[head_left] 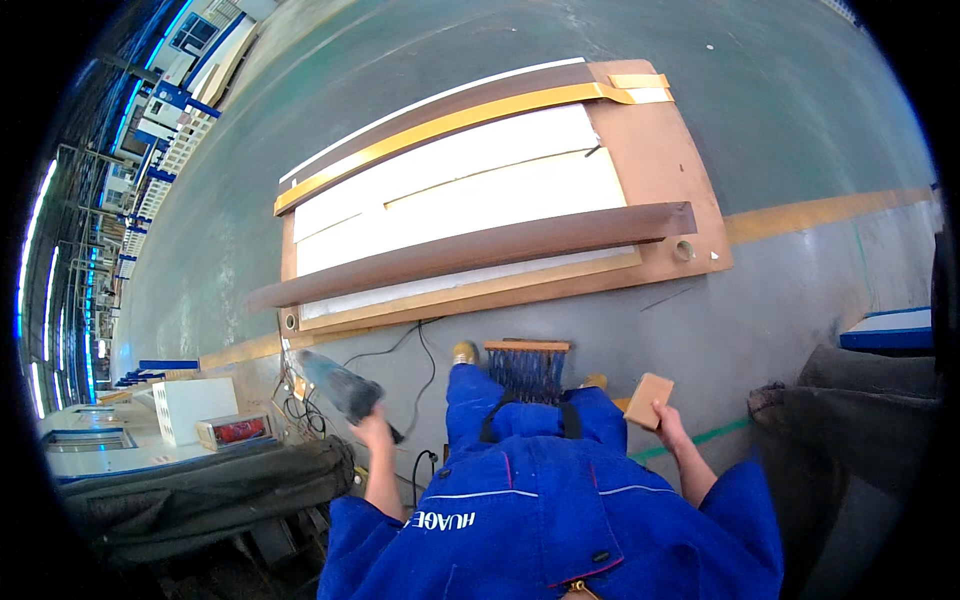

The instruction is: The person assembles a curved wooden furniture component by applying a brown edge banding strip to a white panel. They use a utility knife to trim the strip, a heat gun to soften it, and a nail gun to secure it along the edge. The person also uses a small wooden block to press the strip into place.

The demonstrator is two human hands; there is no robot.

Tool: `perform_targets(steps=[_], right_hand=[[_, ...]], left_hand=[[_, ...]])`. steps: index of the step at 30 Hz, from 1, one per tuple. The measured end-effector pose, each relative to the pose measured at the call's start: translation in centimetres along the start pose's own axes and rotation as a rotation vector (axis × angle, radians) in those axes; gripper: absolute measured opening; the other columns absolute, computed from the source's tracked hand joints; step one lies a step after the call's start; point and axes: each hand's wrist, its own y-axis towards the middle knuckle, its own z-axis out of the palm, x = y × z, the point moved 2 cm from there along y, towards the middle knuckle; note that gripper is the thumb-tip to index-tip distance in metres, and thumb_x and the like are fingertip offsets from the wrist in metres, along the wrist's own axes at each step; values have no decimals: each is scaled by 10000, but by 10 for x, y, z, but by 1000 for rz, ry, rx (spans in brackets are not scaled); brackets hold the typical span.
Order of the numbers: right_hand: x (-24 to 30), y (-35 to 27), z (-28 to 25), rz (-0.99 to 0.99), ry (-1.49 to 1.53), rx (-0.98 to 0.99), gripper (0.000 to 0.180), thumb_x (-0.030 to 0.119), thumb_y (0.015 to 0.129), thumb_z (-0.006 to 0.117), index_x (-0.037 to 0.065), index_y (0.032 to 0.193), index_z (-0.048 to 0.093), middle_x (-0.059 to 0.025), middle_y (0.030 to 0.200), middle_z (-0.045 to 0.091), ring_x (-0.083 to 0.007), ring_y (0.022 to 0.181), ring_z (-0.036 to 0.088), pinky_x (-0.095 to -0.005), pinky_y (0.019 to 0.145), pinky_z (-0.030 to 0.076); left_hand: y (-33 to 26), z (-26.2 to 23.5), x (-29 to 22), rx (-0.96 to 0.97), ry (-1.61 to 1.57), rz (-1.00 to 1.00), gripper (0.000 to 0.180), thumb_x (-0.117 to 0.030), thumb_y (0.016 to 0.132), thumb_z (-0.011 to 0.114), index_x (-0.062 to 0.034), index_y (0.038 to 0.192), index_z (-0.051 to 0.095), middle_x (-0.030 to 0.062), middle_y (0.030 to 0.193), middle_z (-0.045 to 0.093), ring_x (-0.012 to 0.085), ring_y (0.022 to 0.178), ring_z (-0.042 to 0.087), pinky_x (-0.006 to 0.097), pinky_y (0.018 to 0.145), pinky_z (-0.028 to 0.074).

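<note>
My left hand (372, 428) grips a dark power tool (338, 385) with a cable trailing from it, held out to my left. A small tan wooden block (649, 400) is in my right hand (668, 425), held at my right side. I stand in blue overalls (530, 500) facing a large brown door panel (660, 170) lying flat ahead. White sheets (470, 190) fill its frame. A long dark brown strip (470, 252) lies across it, and a tan strip (450, 125) runs along the far side.
Black cables (420, 360) run over the green-grey floor (780, 90) by my feet. A small wooden frame with dark mesh (528, 368) stands before me. A white box (195, 405) and dark covered benches (200, 490) sit at left; a dark heap (860, 400) is at right.
</note>
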Motion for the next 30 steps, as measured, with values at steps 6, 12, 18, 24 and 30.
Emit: perform_targets(steps=[6,12,18,24,30], right_hand=[[-48,-13,98,-300,-139,-427,424,366,859,495,-46,890,591,-108,787,620,-202,721,583,-319,637,438],[3,11,130,-493,-907,-524,425,402,857,472,-7,821,583,-195,732,587,-287,677,579,-380,599,428],[53,-8,151,-264,-631,-206,432,368,869,464,-44,906,590,-120,801,609,-175,731,563,-322,640,438],[22,33,15,154,-266,-214,413,333,855,487,-44,990,591,-97,911,605,-145,817,552,-272,738,433],[111,4,46,158,-134,-72,442,367,855,480,-40,1012,552,-103,884,613,-163,762,582,-296,665,461]], left_hand=[[-41,53,33,249,10,2,279,-58,638,700,35,882,599,116,881,636,219,829,596,335,766,442],[-30,81,56,523,13,-158,345,-232,682,686,-15,941,617,169,905,631,275,840,604,356,727,455],[-52,81,49,530,17,-147,386,-273,680,669,-10,952,593,191,879,627,345,799,603,379,678,465],[-109,108,56,645,-75,-43,329,-158,645,667,-15,925,572,185,814,624,340,753,617,373,619,474],[-170,130,48,587,2,290,495,-96,495,714,-12,946,529,207,754,592,366,740,593,358,622,463]])
